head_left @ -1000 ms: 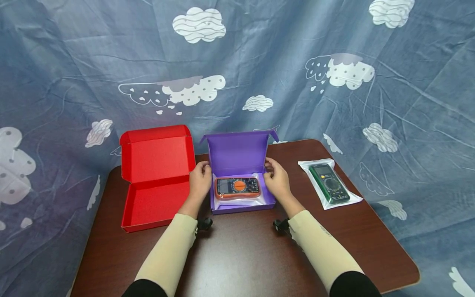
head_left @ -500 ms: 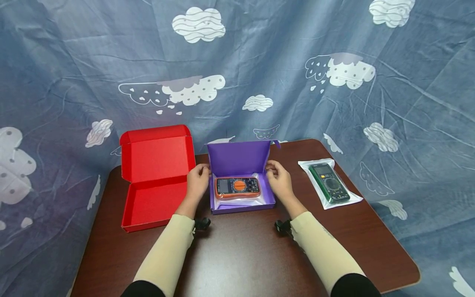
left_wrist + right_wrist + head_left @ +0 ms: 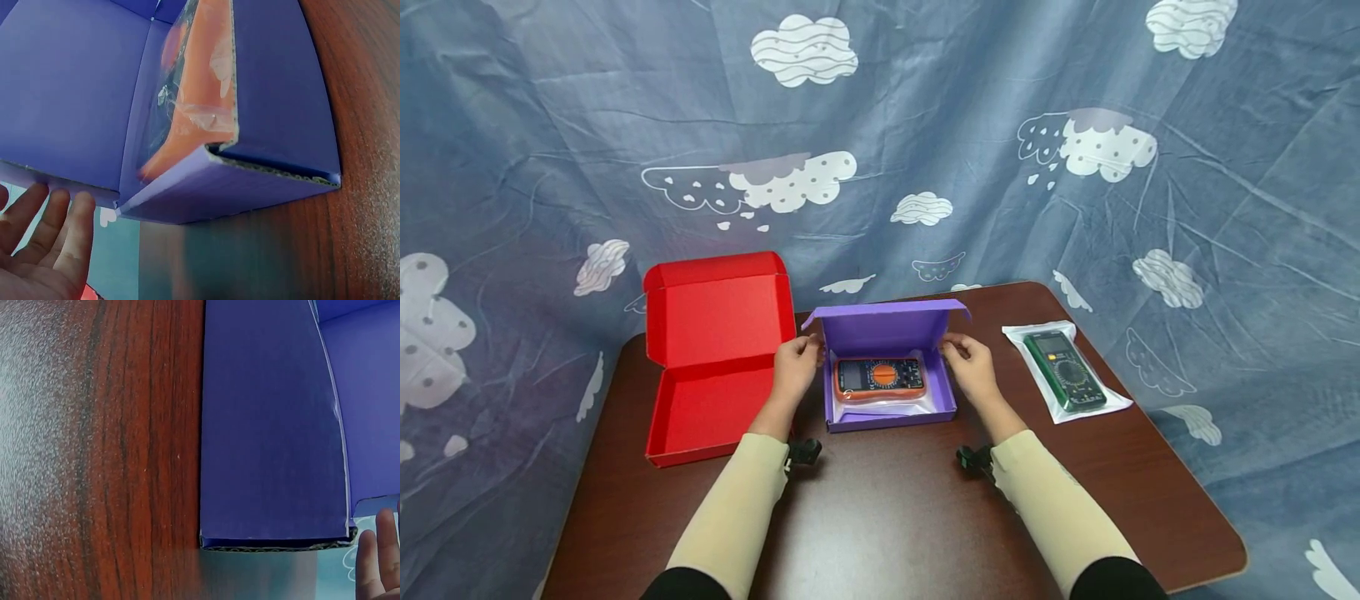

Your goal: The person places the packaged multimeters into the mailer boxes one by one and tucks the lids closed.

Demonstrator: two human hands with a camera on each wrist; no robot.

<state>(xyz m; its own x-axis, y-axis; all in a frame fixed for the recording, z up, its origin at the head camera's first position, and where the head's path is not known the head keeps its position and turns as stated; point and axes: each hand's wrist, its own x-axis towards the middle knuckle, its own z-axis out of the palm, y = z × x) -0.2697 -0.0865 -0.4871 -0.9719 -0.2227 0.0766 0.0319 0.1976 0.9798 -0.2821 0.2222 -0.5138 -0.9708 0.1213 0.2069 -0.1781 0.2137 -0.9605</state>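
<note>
An open purple cardboard box (image 3: 891,423) holds an orange multimeter (image 3: 880,379) wrapped in clear plastic; its lid (image 3: 887,329) leans forward over the back. At the lid's left edge is my left hand (image 3: 796,367); in the left wrist view its fairly straight fingers (image 3: 78,231) touch the lid's side flap (image 3: 56,181). On the other side, my right hand (image 3: 972,365) is by the lid's right edge, and the right wrist view shows extended fingertips (image 3: 387,540) beside the box's corner. Whether those fingertips press on the lid is hard to see.
To the left, a red cardboard box (image 3: 718,417) lies open with its lid raised. A green multimeter (image 3: 1066,371) in a white plastic bag rests on the right of the brown table (image 3: 887,517). Behind hangs a blue cloud-patterned curtain (image 3: 880,125).
The purple lid has tipped forward and lower, and its front flap now juts toward me. Both hands have shifted slightly outward along its sides. The multimeters and the red box stayed put.
</note>
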